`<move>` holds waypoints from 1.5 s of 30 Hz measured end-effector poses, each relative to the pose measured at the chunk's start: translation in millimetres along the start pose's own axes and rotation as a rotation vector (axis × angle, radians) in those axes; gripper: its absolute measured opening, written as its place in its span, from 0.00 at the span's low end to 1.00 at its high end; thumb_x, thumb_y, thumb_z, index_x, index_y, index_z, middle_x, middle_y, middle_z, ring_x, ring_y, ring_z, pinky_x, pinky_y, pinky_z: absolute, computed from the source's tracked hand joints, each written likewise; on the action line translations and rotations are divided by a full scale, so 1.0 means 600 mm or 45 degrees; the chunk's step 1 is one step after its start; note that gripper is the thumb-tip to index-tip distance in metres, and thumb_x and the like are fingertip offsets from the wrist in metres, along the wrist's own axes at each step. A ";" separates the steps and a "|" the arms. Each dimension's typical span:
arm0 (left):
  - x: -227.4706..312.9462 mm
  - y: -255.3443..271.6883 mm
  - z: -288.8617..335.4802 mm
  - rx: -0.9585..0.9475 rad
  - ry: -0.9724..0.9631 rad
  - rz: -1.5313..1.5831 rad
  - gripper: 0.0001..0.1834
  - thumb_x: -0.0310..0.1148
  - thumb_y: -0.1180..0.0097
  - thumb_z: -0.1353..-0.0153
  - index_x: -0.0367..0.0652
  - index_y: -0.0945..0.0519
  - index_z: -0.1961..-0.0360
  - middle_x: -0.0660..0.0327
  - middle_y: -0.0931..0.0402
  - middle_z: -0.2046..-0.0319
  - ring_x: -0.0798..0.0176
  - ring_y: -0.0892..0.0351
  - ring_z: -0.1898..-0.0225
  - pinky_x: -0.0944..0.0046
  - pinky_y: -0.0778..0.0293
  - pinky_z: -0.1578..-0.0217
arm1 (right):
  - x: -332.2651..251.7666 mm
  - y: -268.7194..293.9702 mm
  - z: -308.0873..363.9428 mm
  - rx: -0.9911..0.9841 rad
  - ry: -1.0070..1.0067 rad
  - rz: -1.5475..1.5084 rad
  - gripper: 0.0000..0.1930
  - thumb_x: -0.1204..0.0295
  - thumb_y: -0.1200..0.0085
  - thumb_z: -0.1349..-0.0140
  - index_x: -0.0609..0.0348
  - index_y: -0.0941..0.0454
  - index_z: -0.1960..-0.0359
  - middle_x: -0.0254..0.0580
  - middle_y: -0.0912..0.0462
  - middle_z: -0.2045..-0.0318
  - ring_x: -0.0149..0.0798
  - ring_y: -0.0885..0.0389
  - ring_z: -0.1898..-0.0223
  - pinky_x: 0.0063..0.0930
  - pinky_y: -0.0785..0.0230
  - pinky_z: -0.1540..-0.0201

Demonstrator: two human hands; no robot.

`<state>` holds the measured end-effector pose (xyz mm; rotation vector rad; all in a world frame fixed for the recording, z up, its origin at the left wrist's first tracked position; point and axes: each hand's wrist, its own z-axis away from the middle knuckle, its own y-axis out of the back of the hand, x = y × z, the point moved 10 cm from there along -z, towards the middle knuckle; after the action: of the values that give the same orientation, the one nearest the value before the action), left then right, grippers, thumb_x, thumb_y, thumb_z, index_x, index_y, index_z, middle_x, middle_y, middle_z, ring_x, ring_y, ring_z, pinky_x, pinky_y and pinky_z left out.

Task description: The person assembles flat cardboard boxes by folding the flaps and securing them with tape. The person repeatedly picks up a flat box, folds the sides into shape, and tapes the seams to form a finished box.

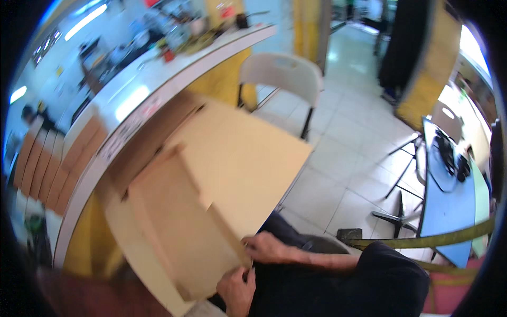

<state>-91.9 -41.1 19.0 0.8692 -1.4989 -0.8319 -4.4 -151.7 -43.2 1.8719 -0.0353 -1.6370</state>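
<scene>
While a chair (285, 74) stands beyond an open cardboard box (185, 227), left hand (236, 291) and right hand (268, 248) grip the box's near corner.

Before me and to my left I see a white counter (132, 100) with a yellow panel (227, 79) below. A white chair (282, 73) stands on pale floor tiles (338, 171). To my right is a blue table (449, 211); at upper left, one tube light (85, 22) shines.

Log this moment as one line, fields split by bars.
Left hand: curled at near right corner of open cardboard box | Right hand: curled at same corner | Support: cream tabletop beside white counter
</scene>
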 end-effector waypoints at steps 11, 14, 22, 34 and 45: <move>0.033 0.077 0.042 0.514 -0.170 0.059 0.05 0.27 0.36 0.41 0.36 0.17 0.69 0.50 0.18 0.70 0.47 0.18 0.71 0.54 0.22 0.70 | 0.026 -0.017 0.012 0.123 0.009 -0.110 0.14 0.73 0.46 0.37 0.64 0.19 0.50 0.54 0.14 0.71 0.50 0.13 0.67 0.42 0.23 0.66; -0.023 0.048 0.032 0.390 0.131 0.101 0.07 0.31 0.36 0.40 0.37 0.16 0.68 0.49 0.17 0.70 0.45 0.19 0.72 0.54 0.23 0.69 | -0.008 -0.022 0.015 -0.139 -0.112 -0.185 0.15 0.74 0.44 0.37 0.63 0.20 0.49 0.50 0.14 0.72 0.46 0.13 0.69 0.38 0.23 0.64; -0.057 0.005 -0.008 0.121 0.242 0.073 0.15 0.39 0.39 0.37 0.35 0.15 0.64 0.43 0.17 0.68 0.39 0.19 0.68 0.47 0.24 0.63 | -0.001 -0.041 0.024 -0.243 -0.203 -0.709 0.23 0.74 0.39 0.38 0.67 0.26 0.41 0.43 0.14 0.69 0.34 0.15 0.68 0.28 0.23 0.63; -0.081 -0.007 -0.010 -0.108 0.496 0.429 0.18 0.40 0.44 0.31 0.30 0.20 0.61 0.42 0.20 0.66 0.43 0.23 0.64 0.50 0.28 0.59 | 0.032 -0.076 0.031 -0.391 -0.394 -1.078 0.28 0.73 0.38 0.37 0.66 0.31 0.36 0.37 0.19 0.67 0.28 0.20 0.65 0.23 0.23 0.63; -0.118 -0.049 -0.013 -0.150 0.435 0.823 0.26 0.49 0.37 0.33 0.32 0.19 0.53 0.51 0.18 0.61 0.52 0.21 0.59 0.54 0.27 0.54 | 0.019 -0.063 0.028 -0.307 -0.316 -0.947 0.27 0.77 0.40 0.38 0.67 0.32 0.37 0.42 0.17 0.69 0.33 0.17 0.69 0.26 0.20 0.65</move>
<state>-77.5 7.0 -39.5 0.3678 -1.2929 -0.2700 -31.5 -133.9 -71.7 1.5666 0.8029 -2.2259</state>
